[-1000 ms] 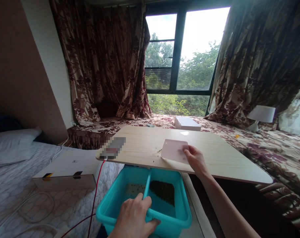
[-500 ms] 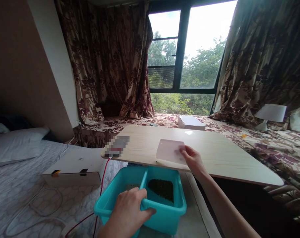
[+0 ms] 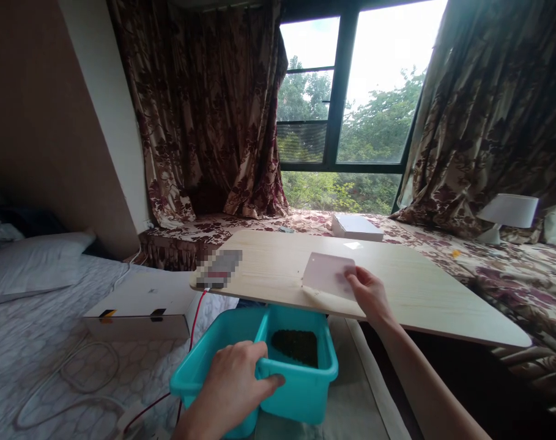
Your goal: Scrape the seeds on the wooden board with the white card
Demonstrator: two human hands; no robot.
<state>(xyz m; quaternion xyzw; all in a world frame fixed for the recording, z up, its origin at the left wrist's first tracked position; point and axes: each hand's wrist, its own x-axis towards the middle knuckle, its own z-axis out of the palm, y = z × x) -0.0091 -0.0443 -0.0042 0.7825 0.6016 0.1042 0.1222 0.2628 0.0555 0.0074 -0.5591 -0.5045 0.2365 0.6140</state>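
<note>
A thin translucent plastic scraper (image 3: 326, 273) with a small hole in one corner is pinched at its right edge between the thumb and fingers of my right hand (image 3: 369, 293). It is tilted, with its lower edge at the table's surface near the front edge. Below the table edge is a turquoise two-compartment bin (image 3: 298, 391). My left hand (image 3: 236, 376) grips its near rim where the divider meets it, thumb outside. Dark, fine, loose material (image 3: 296, 346) lies in the right compartment; my left hand and the bin wall partly hide the left one.
The pale wood-grain table (image 3: 419, 287) holds a blurred-out device (image 3: 220, 269) with a red cable. A white box (image 3: 142, 299) rests on the bed at left. Behind stand another white box (image 3: 356, 226) and a lamp (image 3: 509, 211) on the window seat.
My right hand and the scraper have shifted a little right along the table, and small specks show left of it. The bin, still in my left hand, has moved slightly left.
</note>
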